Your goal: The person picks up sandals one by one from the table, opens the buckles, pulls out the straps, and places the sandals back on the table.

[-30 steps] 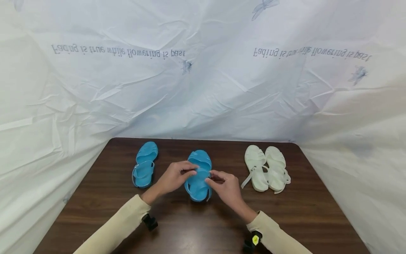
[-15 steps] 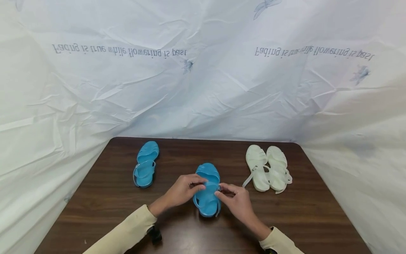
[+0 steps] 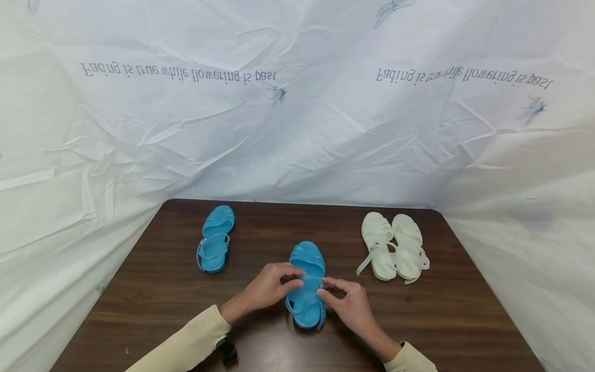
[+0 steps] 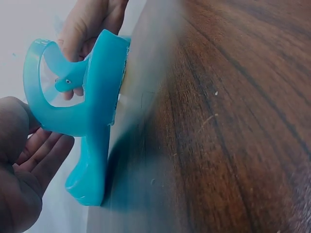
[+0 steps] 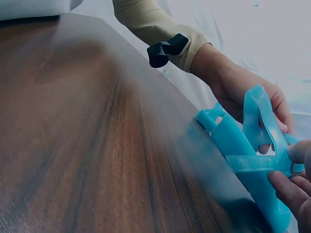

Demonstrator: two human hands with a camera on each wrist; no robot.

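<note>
A blue jelly sandal (image 3: 307, 268) lies in the middle of the dark wooden table (image 3: 260, 341), toe pointing away from me. My left hand (image 3: 289, 280) pinches its ankle strap from the left. My right hand (image 3: 328, 289) pinches the strap end at the buckle on the right. The left wrist view shows the sandal (image 4: 95, 111) side-on beside my left palm (image 4: 19, 165). In the right wrist view the strap (image 5: 260, 141) stands up between both hands. The matching blue sandal (image 3: 215, 238) lies apart at the back left.
A pair of white jelly sandals (image 3: 394, 247) lies side by side at the back right, one strap loose. Crinkled white plastic sheeting (image 3: 297, 129) with printed text walls in the table behind and on both sides. Cream sleeves cover both forearms.
Both hands have drawn the middle blue sandal toward me across the table, keeping hold of its strap. The other sandals have not moved.
</note>
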